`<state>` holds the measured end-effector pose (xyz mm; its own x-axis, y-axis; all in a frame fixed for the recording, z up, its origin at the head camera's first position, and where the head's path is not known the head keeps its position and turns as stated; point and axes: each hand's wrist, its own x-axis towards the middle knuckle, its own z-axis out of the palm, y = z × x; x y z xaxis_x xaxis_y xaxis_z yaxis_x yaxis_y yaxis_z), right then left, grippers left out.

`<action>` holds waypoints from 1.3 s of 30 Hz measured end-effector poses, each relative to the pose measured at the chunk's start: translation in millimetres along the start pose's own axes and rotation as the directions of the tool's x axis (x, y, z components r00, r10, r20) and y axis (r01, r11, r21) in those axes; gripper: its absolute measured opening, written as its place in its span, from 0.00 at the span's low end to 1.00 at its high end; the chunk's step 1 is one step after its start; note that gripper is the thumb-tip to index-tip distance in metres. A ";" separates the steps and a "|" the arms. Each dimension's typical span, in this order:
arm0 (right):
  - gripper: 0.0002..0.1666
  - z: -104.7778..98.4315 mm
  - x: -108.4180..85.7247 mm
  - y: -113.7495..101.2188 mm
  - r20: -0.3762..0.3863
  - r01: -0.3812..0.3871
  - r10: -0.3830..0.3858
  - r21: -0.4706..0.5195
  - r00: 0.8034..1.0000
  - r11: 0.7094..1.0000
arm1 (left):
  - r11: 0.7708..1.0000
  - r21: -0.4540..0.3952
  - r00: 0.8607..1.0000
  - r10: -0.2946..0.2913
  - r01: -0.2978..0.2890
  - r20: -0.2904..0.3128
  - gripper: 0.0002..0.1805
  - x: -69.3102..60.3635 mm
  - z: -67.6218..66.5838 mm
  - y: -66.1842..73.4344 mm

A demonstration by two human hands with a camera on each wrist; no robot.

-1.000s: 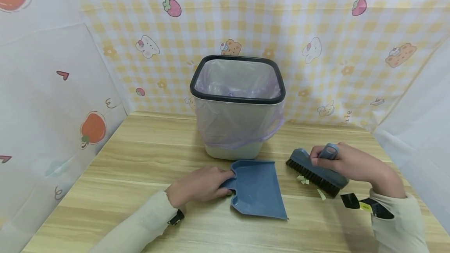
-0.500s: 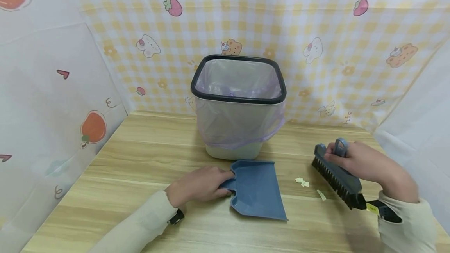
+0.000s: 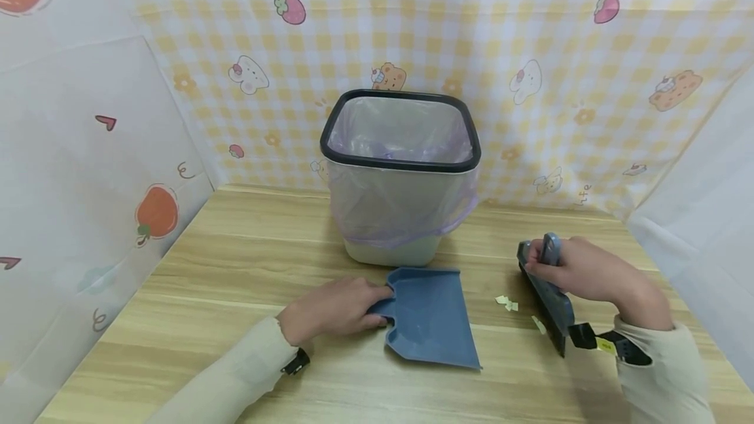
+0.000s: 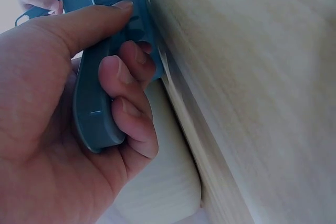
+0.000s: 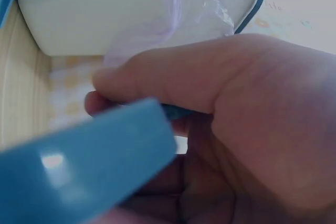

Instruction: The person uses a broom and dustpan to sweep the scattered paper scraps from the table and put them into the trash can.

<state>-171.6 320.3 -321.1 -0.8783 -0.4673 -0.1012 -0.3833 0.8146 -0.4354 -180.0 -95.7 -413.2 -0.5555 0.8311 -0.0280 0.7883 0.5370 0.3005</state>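
Note:
My left hand (image 3: 338, 307) grips the handle of a blue-grey dustpan (image 3: 432, 319), which lies on the table with its wide edge to the right. In the left wrist view, the fingers curl round the dustpan handle (image 4: 97, 114), the thumb along its top. At the right, my right hand (image 3: 589, 273) holds the handle of a blue-grey brush (image 3: 548, 293), tilted so that its bristles are mostly hidden. Small pale scraps (image 3: 506, 303) lie on the table between dustpan and brush. Another scrap (image 3: 538, 324) is close beside the brush. In the right wrist view, the brush (image 5: 89, 166) is blurred.
A white bin (image 3: 400, 208) with a black rim and a thin purple-tinted liner stands behind the dustpan. The wood-grain table (image 3: 247, 247) reaches a patterned yellow-checked cloth (image 3: 283, 84) at the back. White cloth (image 3: 88, 182) hangs at the left side.
The brush first moved right, off the scraps and uncovering them, then came slightly back left and tilted over. My left hand and the dustpan have stayed in place.

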 end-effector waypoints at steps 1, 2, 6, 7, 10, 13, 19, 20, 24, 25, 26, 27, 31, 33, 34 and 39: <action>0.07 0.6 1.1 -0.2 -0.012 0.012 -0.012 -0.001 1.000 1.000 | 1.000 -0.002 1.000 0.002 -0.003 0.000 0.11 0.0 0.0 0.0; 0.07 1.1 2.3 -0.5 -0.023 0.020 -0.020 -0.001 1.000 1.000 | 1.000 -0.006 1.000 0.005 -0.005 -0.001 0.11 0.0 0.2 -0.2; 0.07 2.9 6.5 -3.4 -0.054 0.050 -0.049 0.010 0.997 0.999 | 1.000 -0.012 1.000 0.012 -0.012 -0.007 0.11 -0.3 1.2 -1.0; 0.07 3.4 7.3 -4.1 -0.057 0.061 -0.060 0.014 0.997 0.998 | 1.000 -0.014 1.000 0.012 -0.012 -0.008 0.11 -0.3 1.5 -1.1; 0.07 4.8 9.1 -5.7 -0.054 0.101 -0.100 0.022 0.994 0.995 | 1.000 -0.013 1.000 0.004 -0.004 -0.007 0.11 -0.4 2.0 -1.3; 0.08 4.5 8.9 -6.9 -0.039 0.134 -0.133 0.043 0.990 0.990 | 1.000 -0.015 1.000 -0.002 0.001 -0.009 0.11 0.0 2.2 -1.2; 0.08 0.4 2.6 -7.5 -0.032 0.094 -0.093 0.026 0.995 0.995 | 1.000 -0.015 1.000 -0.004 0.004 -0.005 0.11 0.1 2.0 -0.9; 0.07 -0.3 1.5 -7.2 -0.042 0.078 -0.078 0.004 0.996 0.997 | 1.000 -0.014 1.000 -0.004 0.004 -0.005 0.11 0.1 2.1 -0.9; 0.07 -1.6 -2.0 -6.5 -0.059 0.015 -0.020 -0.072 0.998 0.997 | 1.000 -0.011 1.000 -0.001 0.001 -0.008 0.11 0.2 2.3 -0.9; 0.07 -1.3 -2.2 -6.4 -0.057 0.011 -0.016 -0.078 0.998 0.997 | 1.000 -0.011 1.000 -0.002 0.002 -0.009 0.11 0.2 2.4 -1.0; 0.07 -0.7 -2.0 -6.4 -0.054 0.012 -0.017 -0.078 0.998 0.997 | 1.000 -0.011 1.000 -0.002 0.002 -0.009 0.11 0.3 2.5 -1.1; 0.07 0.0 -1.6 -6.8 -0.044 0.015 -0.018 -0.074 0.999 0.997 | 1.000 -0.011 1.000 -0.002 0.002 -0.009 0.11 0.3 2.5 -1.3; 0.06 4.1 2.4 -9.2 -0.024 0.052 -0.053 -0.057 0.998 0.997 | 1.000 -0.014 1.000 -0.001 0.001 -0.008 0.11 0.5 2.8 -1.7; 0.06 5.8 4.6 -11.4 -0.012 0.061 -0.061 -0.045 0.998 0.997 | 1.000 -0.014 1.000 -0.002 0.002 -0.007 0.11 0.5 2.9 -1.8; 0.06 6.5 5.4 -12.4 -0.011 0.066 -0.067 -0.044 0.998 0.997 | 1.000 -0.014 1.000 -0.002 0.002 -0.007 0.11 0.5 2.9 -1.8; 0.06 7.6 7.7 -16.2 0.002 0.076 -0.076 -0.022 0.997 0.997 | 1.000 -0.011 1.000 -0.009 0.009 -0.002 0.11 0.8 2.3 -1.1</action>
<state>-170.0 301.0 -321.7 -0.8461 -0.5284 -0.0699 -0.4548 0.7842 -0.4222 -180.7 -95.3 -415.7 -0.5635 0.8256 -0.0287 0.7799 0.5432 0.3110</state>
